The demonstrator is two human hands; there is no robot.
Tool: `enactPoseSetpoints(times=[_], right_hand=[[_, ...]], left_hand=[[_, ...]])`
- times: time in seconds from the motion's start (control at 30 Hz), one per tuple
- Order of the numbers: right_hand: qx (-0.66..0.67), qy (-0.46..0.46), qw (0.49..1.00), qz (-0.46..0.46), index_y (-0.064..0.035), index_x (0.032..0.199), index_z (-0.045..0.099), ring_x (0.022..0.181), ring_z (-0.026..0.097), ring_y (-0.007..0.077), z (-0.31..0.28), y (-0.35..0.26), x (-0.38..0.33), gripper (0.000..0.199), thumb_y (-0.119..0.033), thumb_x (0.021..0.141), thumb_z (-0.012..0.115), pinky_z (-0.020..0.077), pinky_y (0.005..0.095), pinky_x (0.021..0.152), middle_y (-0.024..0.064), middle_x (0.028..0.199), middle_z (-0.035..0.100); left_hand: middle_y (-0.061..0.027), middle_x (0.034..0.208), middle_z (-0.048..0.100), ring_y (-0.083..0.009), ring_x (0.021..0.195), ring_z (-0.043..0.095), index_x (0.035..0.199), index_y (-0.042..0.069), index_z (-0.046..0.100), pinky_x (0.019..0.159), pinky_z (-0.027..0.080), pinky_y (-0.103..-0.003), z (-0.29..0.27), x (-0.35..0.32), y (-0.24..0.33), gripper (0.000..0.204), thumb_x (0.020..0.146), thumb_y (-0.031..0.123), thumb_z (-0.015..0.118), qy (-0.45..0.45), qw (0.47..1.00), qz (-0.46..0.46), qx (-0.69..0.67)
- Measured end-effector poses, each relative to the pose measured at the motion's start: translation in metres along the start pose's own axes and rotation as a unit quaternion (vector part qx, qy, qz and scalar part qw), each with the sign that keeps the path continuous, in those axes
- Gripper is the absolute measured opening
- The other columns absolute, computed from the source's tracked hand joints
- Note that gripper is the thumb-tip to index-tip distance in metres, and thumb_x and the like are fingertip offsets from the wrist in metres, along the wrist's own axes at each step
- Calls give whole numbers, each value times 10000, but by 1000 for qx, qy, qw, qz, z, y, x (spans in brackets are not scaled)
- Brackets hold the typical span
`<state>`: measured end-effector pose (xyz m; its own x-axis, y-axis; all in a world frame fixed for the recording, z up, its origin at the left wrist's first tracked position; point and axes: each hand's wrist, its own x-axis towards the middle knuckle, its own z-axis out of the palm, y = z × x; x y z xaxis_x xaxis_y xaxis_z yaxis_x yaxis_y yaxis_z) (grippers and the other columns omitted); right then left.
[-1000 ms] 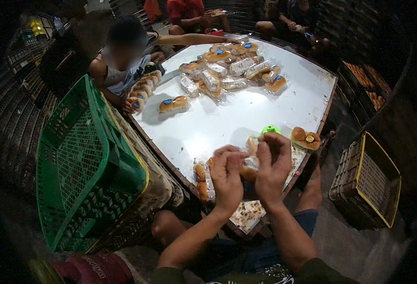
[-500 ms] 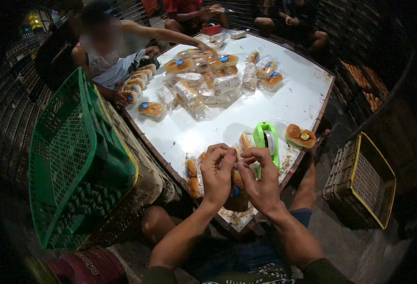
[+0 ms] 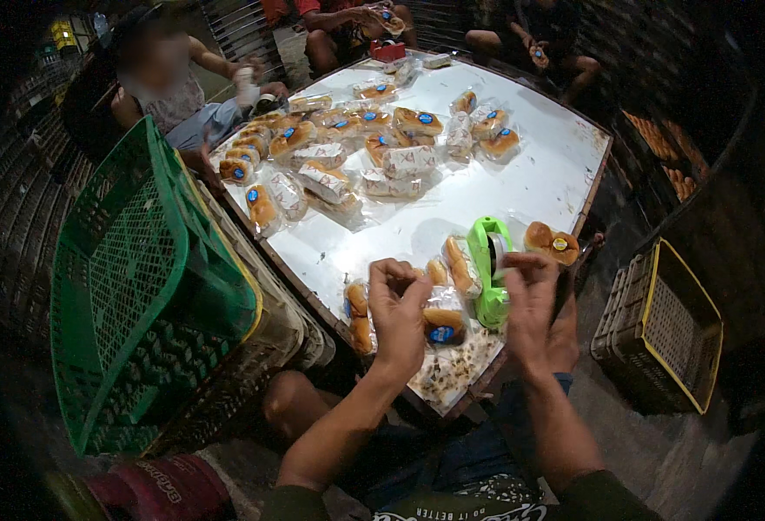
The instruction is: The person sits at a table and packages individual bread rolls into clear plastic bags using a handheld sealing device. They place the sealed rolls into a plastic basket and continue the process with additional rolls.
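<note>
My left hand (image 3: 397,314) is closed in a pinch at the near corner of the white table (image 3: 556,174). It appears to grip the top of a clear bag around a bread bun (image 3: 444,325) with a blue label, though the fingers partly hide the pinch. My right hand (image 3: 530,304) is smeared by motion beside the green tape dispenser (image 3: 492,304); its fingertips are close to the tape roll, and whether they touch it is unclear. More bagged buns (image 3: 461,266) lie between my left hand and the dispenser. Another pair (image 3: 358,317) sits left of my left hand.
Many bagged buns (image 3: 321,181) are heaped at mid-table. One bun (image 3: 551,243) lies at the right edge. Green (image 3: 161,252) and cream crates stand at left, a yellow-rimmed crate (image 3: 660,339) on the floor at right. Several people sit around the far side, including one person (image 3: 169,95) at left.
My hands have parted: the right moved right to the tape dispenser, the left stayed nearly in place. The person at left drew an arm back from the heap, and some buns there shifted.
</note>
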<state>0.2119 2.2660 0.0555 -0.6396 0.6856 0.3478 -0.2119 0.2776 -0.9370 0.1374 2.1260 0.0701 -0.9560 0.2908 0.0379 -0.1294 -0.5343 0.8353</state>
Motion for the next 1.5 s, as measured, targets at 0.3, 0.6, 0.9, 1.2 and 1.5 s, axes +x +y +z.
enactPoseSetpoints(times=[0.3,0.6,0.9,1.2,1.5], right_hand=[[-230,7,957,178,68,922,671,958,603,283,-68,110,-14,411,-340,888,641,448,380,866,204,972,643],[-251,27,966,57,57,764,677,916,565,327,-40,97,33,369,-307,813,717,438,403,836,180,924,571],[-131,-12,954,270,33,826,684,828,576,191,-70,117,-51,339,-302,870,697,452,322,777,91,890,631],[152,-29,884,442,-38,939,609,702,517,140,-47,86,-82,227,-264,961,594,440,284,683,28,865,599],[88,-58,938,330,-5,954,644,843,578,123,-78,22,-70,204,-204,955,603,458,282,792,42,904,651]], left_hand=[[11,894,438,-69,777,463,971,103,455,691,445,-242,-16,19,-8,165,897,-23,532,27,996,83,32],[19,885,442,-60,771,418,967,80,474,709,384,-222,-11,21,4,152,892,-15,567,40,992,93,75],[16,899,449,-63,814,418,955,74,488,749,376,-223,-5,22,0,152,877,-27,571,61,995,71,35],[11,867,440,-78,812,466,935,74,480,716,407,-224,-6,14,-2,123,892,-24,541,34,970,122,206],[10,859,516,-72,795,496,939,33,520,711,421,-231,11,-34,-18,88,870,2,566,-138,959,-9,249]])
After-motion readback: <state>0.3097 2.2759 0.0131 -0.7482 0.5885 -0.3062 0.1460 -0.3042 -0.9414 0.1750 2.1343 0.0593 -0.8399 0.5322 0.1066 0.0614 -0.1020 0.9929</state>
